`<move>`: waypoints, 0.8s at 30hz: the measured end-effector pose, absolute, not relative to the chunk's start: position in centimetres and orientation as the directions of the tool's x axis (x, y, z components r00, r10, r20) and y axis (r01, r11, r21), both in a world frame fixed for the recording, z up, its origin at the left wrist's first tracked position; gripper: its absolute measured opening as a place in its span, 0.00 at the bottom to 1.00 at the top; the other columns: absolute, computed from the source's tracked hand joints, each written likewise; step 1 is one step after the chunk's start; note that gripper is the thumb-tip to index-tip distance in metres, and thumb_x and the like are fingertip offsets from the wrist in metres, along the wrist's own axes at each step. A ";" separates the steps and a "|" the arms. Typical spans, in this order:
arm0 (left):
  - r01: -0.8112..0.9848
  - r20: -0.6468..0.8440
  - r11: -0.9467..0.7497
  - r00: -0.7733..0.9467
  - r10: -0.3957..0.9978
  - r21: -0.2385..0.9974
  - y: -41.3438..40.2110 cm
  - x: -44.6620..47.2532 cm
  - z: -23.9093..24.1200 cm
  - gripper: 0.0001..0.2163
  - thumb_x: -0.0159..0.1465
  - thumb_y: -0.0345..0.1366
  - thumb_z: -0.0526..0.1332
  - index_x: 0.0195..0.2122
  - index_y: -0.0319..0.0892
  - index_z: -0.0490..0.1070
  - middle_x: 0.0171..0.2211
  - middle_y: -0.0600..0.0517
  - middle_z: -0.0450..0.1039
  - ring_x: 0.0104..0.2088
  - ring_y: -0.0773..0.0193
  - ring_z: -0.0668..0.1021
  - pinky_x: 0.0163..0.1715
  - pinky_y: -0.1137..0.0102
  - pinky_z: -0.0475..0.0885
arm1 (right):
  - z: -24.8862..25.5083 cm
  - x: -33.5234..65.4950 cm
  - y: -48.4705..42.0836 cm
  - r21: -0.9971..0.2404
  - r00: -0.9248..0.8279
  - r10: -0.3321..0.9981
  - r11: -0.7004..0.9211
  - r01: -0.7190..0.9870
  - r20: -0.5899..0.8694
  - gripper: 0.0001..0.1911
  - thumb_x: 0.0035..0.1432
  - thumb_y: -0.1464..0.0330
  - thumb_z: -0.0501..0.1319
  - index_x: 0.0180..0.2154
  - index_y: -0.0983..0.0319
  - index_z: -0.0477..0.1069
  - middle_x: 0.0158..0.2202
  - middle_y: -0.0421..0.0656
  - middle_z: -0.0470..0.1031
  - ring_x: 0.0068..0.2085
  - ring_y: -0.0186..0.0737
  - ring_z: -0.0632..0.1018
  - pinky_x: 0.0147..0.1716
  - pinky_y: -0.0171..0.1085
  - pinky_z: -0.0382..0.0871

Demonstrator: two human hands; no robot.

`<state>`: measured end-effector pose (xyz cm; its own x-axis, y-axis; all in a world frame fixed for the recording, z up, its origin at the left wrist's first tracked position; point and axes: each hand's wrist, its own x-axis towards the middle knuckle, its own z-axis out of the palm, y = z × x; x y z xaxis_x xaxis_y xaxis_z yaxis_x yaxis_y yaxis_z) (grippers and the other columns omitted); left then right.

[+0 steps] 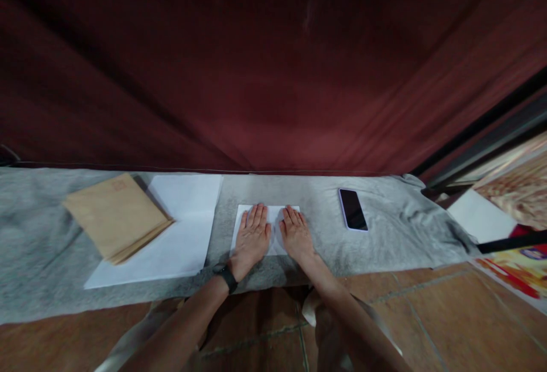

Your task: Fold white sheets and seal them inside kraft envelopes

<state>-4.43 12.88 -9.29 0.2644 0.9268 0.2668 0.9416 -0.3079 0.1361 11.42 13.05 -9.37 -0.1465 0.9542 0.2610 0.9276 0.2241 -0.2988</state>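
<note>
Hands lie flat, palms down, on a small white folded paper [268,212] at frame centre: left hand [252,239] and right hand [294,234] side by side, fingers straight, pressing it onto the grey cloth [384,235], gripping nothing.

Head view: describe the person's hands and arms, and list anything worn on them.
The left hand and right hand are bare, with no gloves; no rings can be made out. Both forearms are uncovered, with no sleeves showing. A black wristband, like a watch or fitness band, circles the left wrist.
</note>
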 end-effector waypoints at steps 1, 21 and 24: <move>0.946 0.256 -0.295 0.255 0.933 0.132 12.8 -4.6 -9.2 0.26 0.72 0.35 0.45 0.70 0.34 0.57 0.70 0.40 0.57 0.72 0.52 0.57 0.71 0.51 0.50 | -9.2 10.9 13.1 -0.336 -0.127 0.957 0.213 0.918 0.260 0.25 0.73 0.66 0.47 0.65 0.69 0.65 0.67 0.54 0.65 0.68 0.48 0.66 0.67 0.50 0.58; 0.969 0.245 -0.162 0.115 0.963 0.185 12.7 -7.1 -9.7 0.27 0.71 0.35 0.45 0.70 0.30 0.56 0.70 0.38 0.58 0.71 0.52 0.59 0.70 0.56 0.54 | -9.6 8.3 13.3 -0.236 -0.267 0.941 0.314 0.920 0.210 0.27 0.75 0.61 0.46 0.69 0.63 0.58 0.71 0.49 0.57 0.71 0.48 0.60 0.69 0.51 0.52; 0.973 0.241 -0.148 0.103 0.965 0.178 12.6 -7.4 -9.7 0.28 0.72 0.37 0.44 0.69 0.28 0.57 0.70 0.36 0.57 0.71 0.51 0.59 0.70 0.56 0.53 | -9.8 9.5 13.5 -0.212 -0.235 0.948 0.280 0.936 0.216 0.28 0.75 0.60 0.47 0.70 0.64 0.56 0.71 0.49 0.56 0.71 0.48 0.60 0.69 0.51 0.52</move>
